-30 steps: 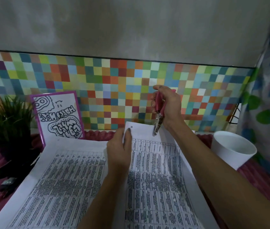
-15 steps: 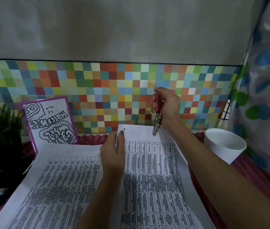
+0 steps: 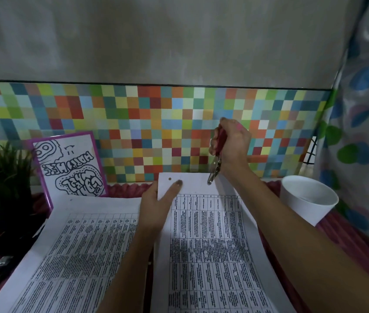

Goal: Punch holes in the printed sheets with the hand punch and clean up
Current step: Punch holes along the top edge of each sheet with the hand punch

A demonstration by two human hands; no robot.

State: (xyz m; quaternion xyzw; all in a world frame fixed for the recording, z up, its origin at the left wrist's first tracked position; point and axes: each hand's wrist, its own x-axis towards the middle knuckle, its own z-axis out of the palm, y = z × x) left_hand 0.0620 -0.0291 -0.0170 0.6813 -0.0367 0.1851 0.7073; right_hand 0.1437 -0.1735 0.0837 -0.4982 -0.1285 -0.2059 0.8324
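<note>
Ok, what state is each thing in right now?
right printed sheet: held at its top, one hole near its top left corner
left printed sheet: lying flat
hand punch: gripped by right hand, tip at the right printed sheet's top edge
left hand: pinching the right printed sheet's top left corner
white cup: upright, open
drawing card: leaning on tiled wall

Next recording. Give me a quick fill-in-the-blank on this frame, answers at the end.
1. The right hand grips a hand punch with ___ handles.
2. The printed sheet that the left hand pinches shows ___ punched hole near its far left corner.
3. The white cup stands on the person's ___ side.
4. Left of the purple-bordered card stands a green ___.
Missing words: red; one; right; plant.
</note>
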